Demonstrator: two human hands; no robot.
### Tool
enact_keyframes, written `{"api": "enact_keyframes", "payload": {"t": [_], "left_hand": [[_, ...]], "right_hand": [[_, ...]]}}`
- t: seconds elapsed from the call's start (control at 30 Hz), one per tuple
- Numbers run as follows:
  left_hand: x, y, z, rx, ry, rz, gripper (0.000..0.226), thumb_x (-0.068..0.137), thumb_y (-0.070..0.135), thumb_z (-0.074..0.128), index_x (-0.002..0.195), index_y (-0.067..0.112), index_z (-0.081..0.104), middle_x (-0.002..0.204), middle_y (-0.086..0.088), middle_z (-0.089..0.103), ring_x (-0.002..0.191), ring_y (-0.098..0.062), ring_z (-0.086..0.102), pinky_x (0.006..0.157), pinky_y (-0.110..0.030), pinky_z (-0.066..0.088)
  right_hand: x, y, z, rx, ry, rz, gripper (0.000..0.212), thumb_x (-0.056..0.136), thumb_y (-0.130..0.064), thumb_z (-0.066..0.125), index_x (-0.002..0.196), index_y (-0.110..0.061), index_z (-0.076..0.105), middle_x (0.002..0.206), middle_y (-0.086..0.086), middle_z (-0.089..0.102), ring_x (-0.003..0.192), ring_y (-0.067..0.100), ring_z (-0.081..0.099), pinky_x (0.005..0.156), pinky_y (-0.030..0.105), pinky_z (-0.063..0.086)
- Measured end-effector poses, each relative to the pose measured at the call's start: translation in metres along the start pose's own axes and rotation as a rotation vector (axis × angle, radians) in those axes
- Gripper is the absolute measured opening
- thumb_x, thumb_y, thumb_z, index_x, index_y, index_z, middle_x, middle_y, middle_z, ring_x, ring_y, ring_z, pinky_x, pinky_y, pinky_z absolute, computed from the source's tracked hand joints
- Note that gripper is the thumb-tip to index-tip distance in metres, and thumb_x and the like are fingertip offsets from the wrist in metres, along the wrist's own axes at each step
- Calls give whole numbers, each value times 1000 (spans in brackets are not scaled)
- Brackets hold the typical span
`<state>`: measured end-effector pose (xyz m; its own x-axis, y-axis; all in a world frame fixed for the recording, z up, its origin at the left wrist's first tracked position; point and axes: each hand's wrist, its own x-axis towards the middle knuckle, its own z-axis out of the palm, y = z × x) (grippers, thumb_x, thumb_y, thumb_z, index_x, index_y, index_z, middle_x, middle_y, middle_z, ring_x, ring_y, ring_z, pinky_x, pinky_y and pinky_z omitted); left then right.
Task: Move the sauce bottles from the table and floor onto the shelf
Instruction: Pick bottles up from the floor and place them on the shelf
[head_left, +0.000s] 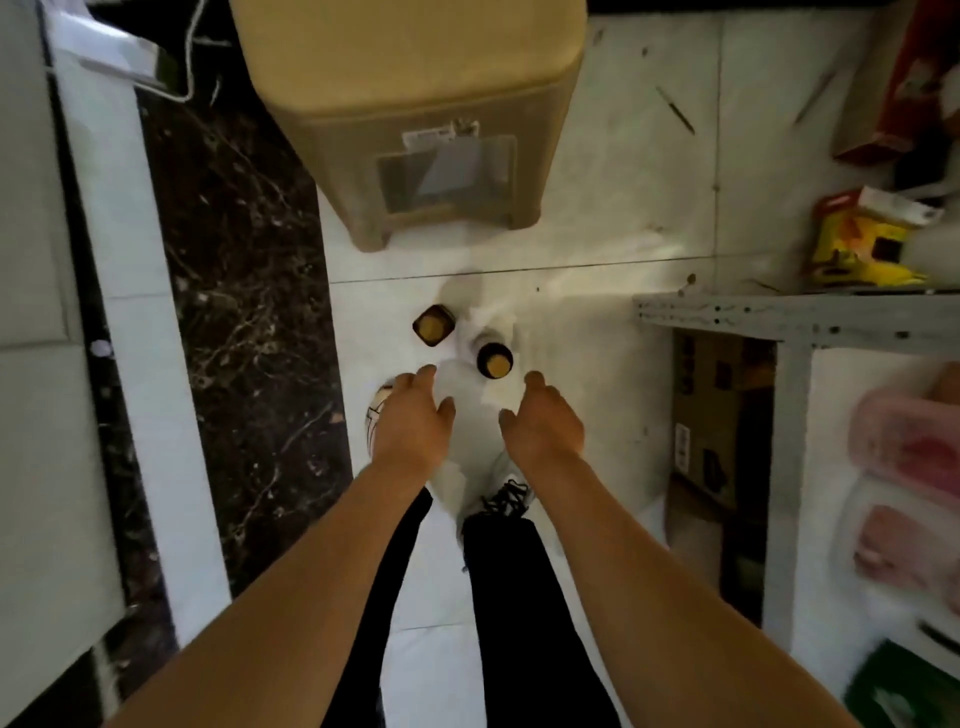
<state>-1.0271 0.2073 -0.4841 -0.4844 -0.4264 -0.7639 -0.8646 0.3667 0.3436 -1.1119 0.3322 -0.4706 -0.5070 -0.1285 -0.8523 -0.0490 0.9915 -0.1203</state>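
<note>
Head view: two floor bottles, both hands empty

Left hand (410, 421) hangs open near the left bottle (434, 325); the right bottle (494, 359) stands ahead of the open right hand (543, 418). A careless reach could topple either, since they stand close together, with the shelf (789, 317) to the right.

A small shop storeroom, it seems: a grey metal shelf (795, 317) holds packaged goods (857, 249), a cardboard box (711, 415) sits beneath, on white floor tiles (597, 208).
</note>
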Motion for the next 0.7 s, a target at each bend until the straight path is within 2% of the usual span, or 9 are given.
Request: {"api": "enact_keyframes", "payload": {"t": [0.1, 0.17, 0.2, 0.27, 0.33, 0.37, 0.47, 0.6, 0.7], "left_hand": [[43, -10, 24, -167, 32, -211, 61, 95, 41, 54, 144, 10, 34, 135, -19, 51, 121, -38, 50, 88, -41, 51], [73, -10, 33, -370, 43, -351, 69, 96, 45, 52, 149, 11, 24, 143, -17, 45, 114, -33, 54, 56, -19, 52], [87, -9, 34, -442, 69, -379, 70, 96, 44, 52, 151, 12, 21, 143, -16, 44, 101, -29, 57, 45, -15, 49], [114, -7, 37, -526, 102, -386, 68, 93, 46, 56, 147, 17, 27, 138, -16, 48, 85, -22, 57, 52, -27, 58], [133, -4, 40, -596, 80, -427, 62, 85, 54, 61, 129, 16, 40, 128, -15, 54, 94, -29, 62, 57, -44, 61], [142, -1, 41, -618, 66, -457, 64, 81, 57, 64, 123, 14, 41, 123, -14, 55, 93, -32, 64, 55, -45, 60], [162, 4, 38, -674, 67, -547, 66, 77, 53, 72, 117, 10, 41, 111, -14, 58, 72, -31, 70, 47, -42, 59], [186, -1, 38, -662, 63, -641, 36, 81, 24, 71, 102, -3, 59, 91, -22, 69, 39, -28, 63, 48, -36, 57], [185, 1, 37, -543, 89, -596, 28, 81, 14, 71, 100, -5, 61, 92, -23, 69, 41, -28, 62, 44, -34, 56]], "right_hand": [[41, 5, 29, 77, -17, 11, 63, 97, -43, 55, 147, -14, 29, 131, 14, 54, 118, 32, 56, 89, 37, 46], [66, 6, 46, 139, 2, 10, 68, 95, -50, 56, 147, -15, 31, 128, 13, 57, 116, 32, 58, 90, 39, 49], [77, 5, 54, 168, 15, 5, 68, 94, -52, 56, 147, -16, 31, 126, 13, 59, 113, 33, 59, 89, 41, 51], [92, 2, 64, 244, 52, 9, 64, 96, -53, 54, 145, -16, 33, 122, 12, 63, 109, 33, 61, 87, 42, 52], [108, -1, 70, 321, 84, 40, 53, 99, -48, 50, 139, -15, 40, 118, 14, 65, 106, 34, 62, 84, 41, 52], [114, -3, 72, 372, 90, 72, 47, 100, -44, 48, 134, -13, 44, 117, 15, 65, 105, 35, 62, 84, 41, 52], [129, -8, 77, 551, 109, 175, 36, 98, -37, 54, 120, -9, 49, 112, 15, 65, 99, 34, 63, 84, 43, 54], [140, -12, 82, 668, 159, 264, 37, 94, -30, 63, 116, -5, 47, 111, 16, 64, 95, 32, 64, 74, 36, 52], [140, -12, 79, 615, 169, 238, 32, 93, -20, 61, 116, -2, 48, 113, 18, 63, 99, 33, 63, 79, 37, 53]]}}
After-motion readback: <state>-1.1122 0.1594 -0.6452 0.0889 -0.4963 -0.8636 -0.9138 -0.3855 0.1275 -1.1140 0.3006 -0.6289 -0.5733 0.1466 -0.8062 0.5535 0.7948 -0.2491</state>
